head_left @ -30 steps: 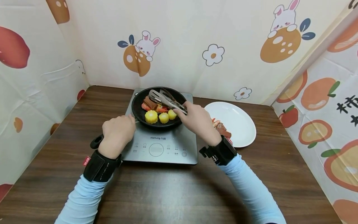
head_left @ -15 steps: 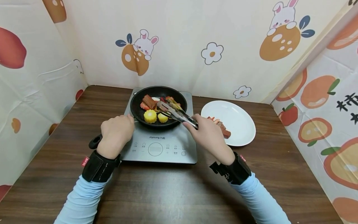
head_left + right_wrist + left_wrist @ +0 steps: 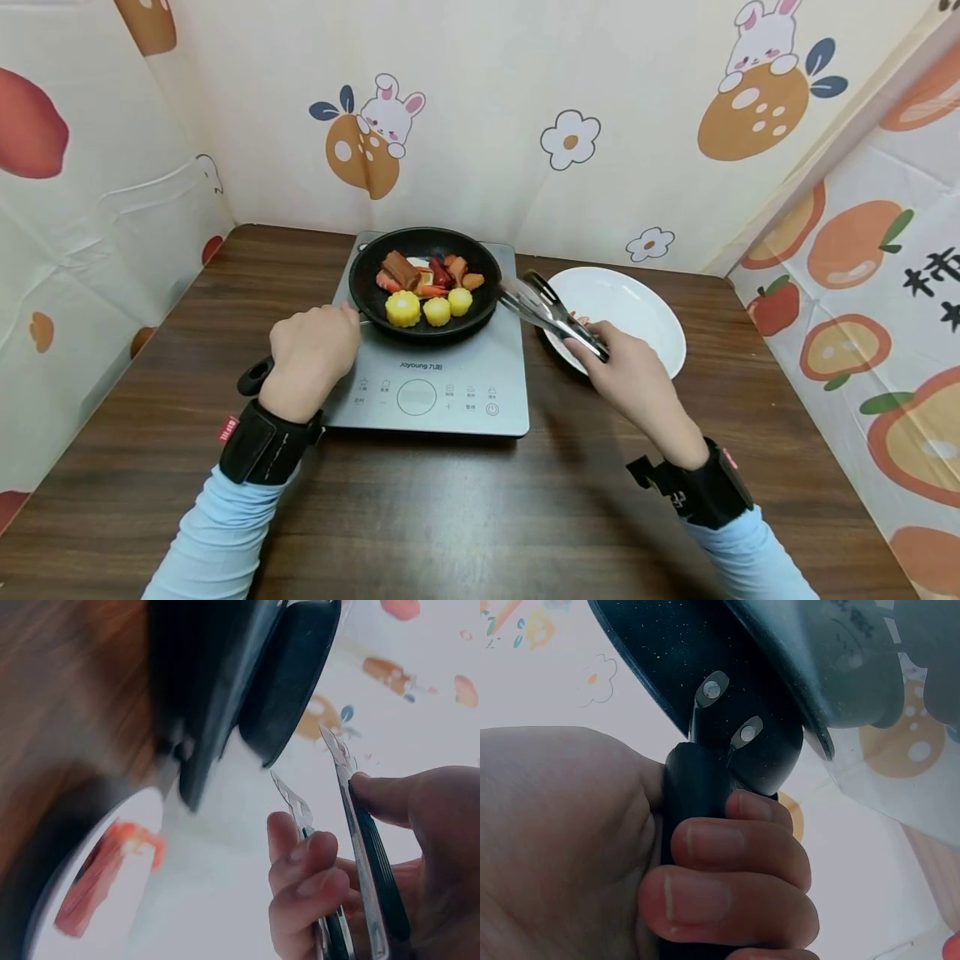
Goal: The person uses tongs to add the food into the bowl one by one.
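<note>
Tongs [image 3: 553,312] are gripped in the fingers [image 3: 311,874] of the right hand [image 3: 633,379], with 1 arm under the curled fingers and the other under the thumb, so that the 2 arms stand slightly apart and nothing is seen between the tips. The tips are held above the gap between the frying pan [image 3: 426,283] and the white plate [image 3: 637,321], a placement judged to suit carrying pieces across. The pan handle [image 3: 694,817] is wrapped tightly by the fingers [image 3: 727,889] of the left hand [image 3: 311,354], apparently to keep the pan steady on the induction cooker [image 3: 438,387]. 3 corn pieces [image 3: 427,308] and several red and brown morsels are seen in the pan; reddish pieces [image 3: 105,866] are left on the plate. Everything is carried by a dark wooden worktop [image 3: 450,517].
</note>
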The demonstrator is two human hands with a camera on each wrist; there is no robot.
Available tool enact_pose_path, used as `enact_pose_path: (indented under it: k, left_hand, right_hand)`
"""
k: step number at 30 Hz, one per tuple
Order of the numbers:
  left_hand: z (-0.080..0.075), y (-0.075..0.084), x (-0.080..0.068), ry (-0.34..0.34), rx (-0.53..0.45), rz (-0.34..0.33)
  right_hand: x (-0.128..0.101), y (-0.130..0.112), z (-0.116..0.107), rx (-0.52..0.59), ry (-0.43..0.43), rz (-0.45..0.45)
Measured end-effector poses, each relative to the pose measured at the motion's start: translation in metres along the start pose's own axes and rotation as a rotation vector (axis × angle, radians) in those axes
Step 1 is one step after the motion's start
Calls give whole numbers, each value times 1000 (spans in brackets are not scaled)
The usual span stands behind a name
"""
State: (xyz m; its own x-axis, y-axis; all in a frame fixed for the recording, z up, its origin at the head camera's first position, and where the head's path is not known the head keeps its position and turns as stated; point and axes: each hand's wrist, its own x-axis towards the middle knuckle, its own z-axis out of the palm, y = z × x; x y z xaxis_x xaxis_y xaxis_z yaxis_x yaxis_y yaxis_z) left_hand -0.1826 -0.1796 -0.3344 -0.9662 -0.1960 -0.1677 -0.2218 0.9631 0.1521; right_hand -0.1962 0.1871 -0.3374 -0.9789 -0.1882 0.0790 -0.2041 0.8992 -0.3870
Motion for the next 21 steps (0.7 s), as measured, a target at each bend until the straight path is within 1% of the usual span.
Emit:
enact_pose_path:
  k: [3, 10, 14, 21]
  left_hand:
    - [0, 0, 0, -1, -1, 1]
    - [0, 1, -1, 7, -5, 4]
    - [0, 1, 0, 20, -3, 9]
    - [0, 1, -1, 17, -8, 2]
  right_hand:
    - [-7, 17, -3, -14, -1, 3]
    - [-26, 56, -7, -56, -25, 44]
    - [-36, 79, -10, -83, -8, 55]
    - [-46, 105, -14, -85, -14, 87]
